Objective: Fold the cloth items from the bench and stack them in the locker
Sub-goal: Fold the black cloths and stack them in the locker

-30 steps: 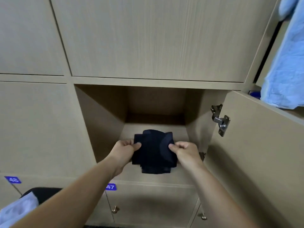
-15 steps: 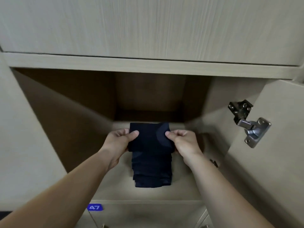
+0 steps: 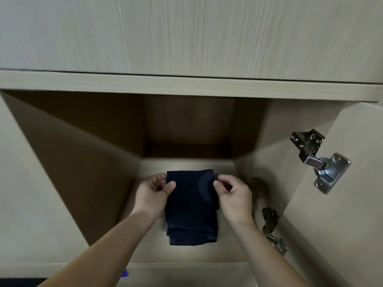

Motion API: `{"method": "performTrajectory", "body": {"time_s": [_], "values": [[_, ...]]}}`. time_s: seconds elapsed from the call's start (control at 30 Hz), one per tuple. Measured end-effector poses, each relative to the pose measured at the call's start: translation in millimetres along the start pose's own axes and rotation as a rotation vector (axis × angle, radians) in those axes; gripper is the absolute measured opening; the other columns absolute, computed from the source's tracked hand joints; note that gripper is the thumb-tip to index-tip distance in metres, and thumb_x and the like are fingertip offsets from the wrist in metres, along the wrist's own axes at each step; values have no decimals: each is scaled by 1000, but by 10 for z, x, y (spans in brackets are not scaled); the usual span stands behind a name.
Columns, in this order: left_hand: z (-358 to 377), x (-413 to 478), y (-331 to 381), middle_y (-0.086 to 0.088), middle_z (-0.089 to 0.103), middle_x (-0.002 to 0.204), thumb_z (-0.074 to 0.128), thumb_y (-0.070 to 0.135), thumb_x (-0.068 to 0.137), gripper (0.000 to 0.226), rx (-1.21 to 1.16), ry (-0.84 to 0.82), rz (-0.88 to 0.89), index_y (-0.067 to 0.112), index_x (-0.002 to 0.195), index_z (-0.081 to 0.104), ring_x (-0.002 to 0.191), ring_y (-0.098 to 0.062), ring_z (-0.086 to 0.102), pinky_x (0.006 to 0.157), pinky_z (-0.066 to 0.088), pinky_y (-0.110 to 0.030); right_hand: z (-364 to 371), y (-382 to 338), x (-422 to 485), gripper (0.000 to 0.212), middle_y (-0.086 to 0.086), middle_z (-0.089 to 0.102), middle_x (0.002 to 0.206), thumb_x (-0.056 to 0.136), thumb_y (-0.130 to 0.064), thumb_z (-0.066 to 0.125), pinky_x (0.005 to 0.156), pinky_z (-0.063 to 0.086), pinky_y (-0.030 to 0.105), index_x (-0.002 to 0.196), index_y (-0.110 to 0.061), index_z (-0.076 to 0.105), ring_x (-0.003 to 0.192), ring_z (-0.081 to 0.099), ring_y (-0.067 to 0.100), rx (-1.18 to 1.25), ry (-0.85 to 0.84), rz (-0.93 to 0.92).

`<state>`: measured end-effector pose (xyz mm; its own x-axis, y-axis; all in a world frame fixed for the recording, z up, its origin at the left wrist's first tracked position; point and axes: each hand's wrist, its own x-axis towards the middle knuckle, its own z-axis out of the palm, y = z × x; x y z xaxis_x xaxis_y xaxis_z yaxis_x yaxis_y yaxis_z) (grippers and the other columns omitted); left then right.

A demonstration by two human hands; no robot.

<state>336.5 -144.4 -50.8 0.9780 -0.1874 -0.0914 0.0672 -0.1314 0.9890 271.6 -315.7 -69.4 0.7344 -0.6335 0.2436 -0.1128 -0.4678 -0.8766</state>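
Observation:
A stack of folded dark navy cloth (image 3: 191, 212) stands on the floor of the open wooden locker (image 3: 83, 162). My left hand (image 3: 153, 193) pinches the top piece at its left edge, thumb on top. My right hand (image 3: 234, 193) is at the right edge of the same piece, fingers curled and thumb touching the cloth. Both forearms reach in from below.
The locker door (image 3: 342, 224) hangs open on the right with two metal hinges (image 3: 319, 160) on its inner side. A closed locker door (image 3: 186, 34) fills the space above. A blue number tag (image 3: 125, 273) peeks out below the locker's front edge.
The view has moved closer to the locker. My hands carried the folded dark cloth inward and set it down on the stack; the fingers have loosened at its edges.

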Motion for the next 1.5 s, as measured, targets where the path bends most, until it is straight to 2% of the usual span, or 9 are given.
{"method": "performTrajectory", "body": {"time_s": [0.07, 0.17, 0.33, 0.6, 0.87, 0.97, 1.07, 1.27, 1.5], "values": [[-24, -32, -25, 2, 55, 137, 61, 19, 96, 47, 227, 9, 149, 14, 141, 49, 115, -9, 52, 96, 44, -23, -17, -61, -13, 24, -3, 61, 112, 91, -25, 62, 92, 45, 27, 114, -18, 67, 103, 56, 12, -188, -7, -233], [-15, -49, -84, 2, 44, 150, 51, 30, 99, 47, 596, -27, 467, 16, 144, 46, 139, -10, 35, 114, 23, -21, 30, -152, 4, 37, -1, 57, 132, 97, -31, 52, 107, 31, 26, 131, -17, 58, 126, 44, 14, -389, -195, -430], [78, 82, -219, 6, 14, 162, 20, 49, 99, 63, 872, -222, 518, 19, 155, 20, 144, 3, 3, 118, -1, -17, 139, -27, 36, 53, 0, 26, 158, 103, -40, 31, 116, 4, 21, 150, -15, 29, 146, 15, 10, -417, -416, -261], [170, 98, -478, 11, 9, 162, 23, 55, 92, 73, 516, -238, 325, 19, 155, 17, 146, 3, 0, 112, -1, -9, 346, 266, -117, 55, -7, 18, 159, 102, -43, 25, 112, 2, 13, 151, -19, 24, 141, 5, -4, -205, -339, -130], [109, 54, -370, 0, 21, 162, 35, 38, 103, 57, 565, -195, 324, 13, 154, 25, 148, -7, 12, 115, 5, -14, 226, 113, -124, 53, -3, 23, 158, 103, -42, 29, 116, 7, 22, 151, -20, 27, 147, 6, 8, -307, -339, -172], [15, -113, -190, -3, 35, 156, 40, 38, 102, 57, 582, -144, 357, 11, 151, 31, 144, -15, 31, 118, 23, -25, 49, -97, -177, 51, -1, 33, 154, 102, -40, 36, 115, 17, 28, 149, -22, 30, 144, 17, 13, -382, -278, -218], [-105, -379, 11, -2, 42, 152, 46, 34, 102, 55, 574, -128, 369, 13, 151, 32, 137, -16, 40, 109, 30, -21, -156, -339, -309, 49, -1, 46, 144, 100, -37, 43, 110, 29, 29, 146, -23, 36, 134, 35, 15, -448, -240, -281], [-253, -968, 294, -3, 43, 149, 56, 29, 98, 58, 629, -80, 404, 13, 149, 34, 137, -17, 38, 102, 28, -19, -577, -706, -689, 57, -2, 46, 144, 95, -35, 53, 106, 35, 31, 147, -23, 33, 132, 39, 17, -539, -245, -364], [-317, -1304, -126, 2, 23, 161, 63, 47, 90, 85, 667, 78, 361, 19, 156, 16, 148, -14, 19, 120, 24, -33, -766, -601, -1047, 69, -2, 33, 154, 94, -46, 52, 114, 30, 31, 151, -22, 23, 140, 31, 17, -730, -293, -480]]}}
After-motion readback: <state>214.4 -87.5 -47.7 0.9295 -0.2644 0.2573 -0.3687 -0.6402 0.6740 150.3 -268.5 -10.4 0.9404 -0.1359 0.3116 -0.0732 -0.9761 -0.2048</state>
